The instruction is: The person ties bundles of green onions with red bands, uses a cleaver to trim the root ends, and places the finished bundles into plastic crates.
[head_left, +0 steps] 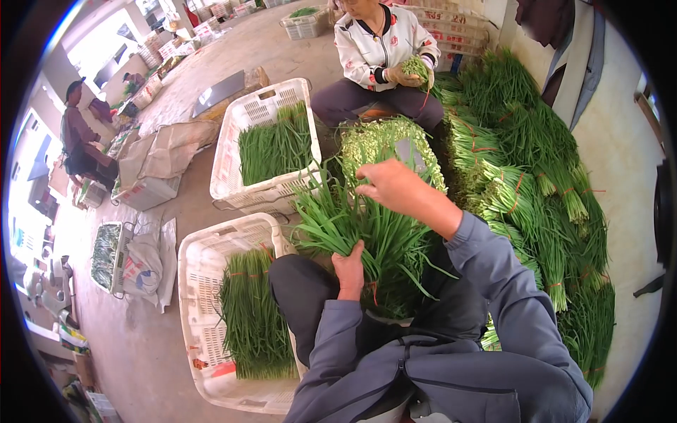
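My left hand is closed around a loose bunch of garlic chives, whose long flat leaves fan out over my lap. Above the leaves, my right hand reaches across with thumb and forefinger apart; nothing shows between them. More chives stand between my knees, with an orange-red band low among them. Just beyond my hands is a heap of pale green stem ends, with a flat grey piece lying on it.
White plastic crates with chives stand at my left. Banded chive bundles are piled along the right wall. Opposite sits a person in gloves holding a green bundle. Another person sits far left near a covered crate.
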Demonstrator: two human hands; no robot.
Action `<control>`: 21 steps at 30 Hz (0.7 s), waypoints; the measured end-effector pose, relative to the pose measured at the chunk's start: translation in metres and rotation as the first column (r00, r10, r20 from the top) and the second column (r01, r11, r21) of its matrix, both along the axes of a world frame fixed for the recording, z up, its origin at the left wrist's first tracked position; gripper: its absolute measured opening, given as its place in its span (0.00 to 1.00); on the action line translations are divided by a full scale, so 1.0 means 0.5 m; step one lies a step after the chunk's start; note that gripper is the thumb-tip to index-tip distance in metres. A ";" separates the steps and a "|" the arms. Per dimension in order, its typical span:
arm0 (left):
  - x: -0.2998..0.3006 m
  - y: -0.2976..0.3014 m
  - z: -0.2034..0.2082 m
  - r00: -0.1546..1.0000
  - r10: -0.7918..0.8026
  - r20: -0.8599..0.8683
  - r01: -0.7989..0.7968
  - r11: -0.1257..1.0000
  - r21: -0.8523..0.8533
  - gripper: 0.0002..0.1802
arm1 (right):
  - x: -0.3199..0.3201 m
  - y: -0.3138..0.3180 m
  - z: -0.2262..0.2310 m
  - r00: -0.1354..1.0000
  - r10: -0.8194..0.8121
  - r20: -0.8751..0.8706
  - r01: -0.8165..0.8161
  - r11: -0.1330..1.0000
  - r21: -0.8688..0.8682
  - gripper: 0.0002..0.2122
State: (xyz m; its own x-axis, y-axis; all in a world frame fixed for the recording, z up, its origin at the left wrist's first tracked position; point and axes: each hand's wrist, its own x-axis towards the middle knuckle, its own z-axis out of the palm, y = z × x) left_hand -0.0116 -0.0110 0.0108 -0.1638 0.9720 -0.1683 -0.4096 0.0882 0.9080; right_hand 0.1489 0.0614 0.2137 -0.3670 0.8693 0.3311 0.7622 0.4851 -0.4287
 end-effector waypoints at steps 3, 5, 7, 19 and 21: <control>-0.006 -0.001 -0.006 1.000 0.010 -0.022 -0.010 1.000 0.005 0.08 | -0.014 0.022 -0.030 0.996 -0.005 0.085 0.009 0.999 -0.041 0.12; 0.000 -0.003 -0.004 1.000 0.015 -0.005 -0.015 1.000 0.008 0.08 | -0.011 0.031 -0.037 0.994 0.072 0.083 -0.075 0.996 0.042 0.13; -0.004 -0.001 -0.004 1.000 0.011 -0.009 -0.011 0.999 0.038 0.08 | -0.016 0.013 0.000 0.963 -0.018 -0.269 -0.069 0.948 -0.309 0.13; -0.030 0.026 -0.005 0.960 0.108 0.257 -0.107 0.994 -0.018 0.17 | 0.032 -0.254 -0.197 0.793 0.569 -0.219 -0.459 0.319 -0.829 0.17; -0.065 0.041 0.002 0.914 0.064 0.402 -0.032 0.996 -0.086 0.19 | 0.091 -0.263 -0.287 0.783 0.548 0.293 -0.182 0.653 -0.735 0.23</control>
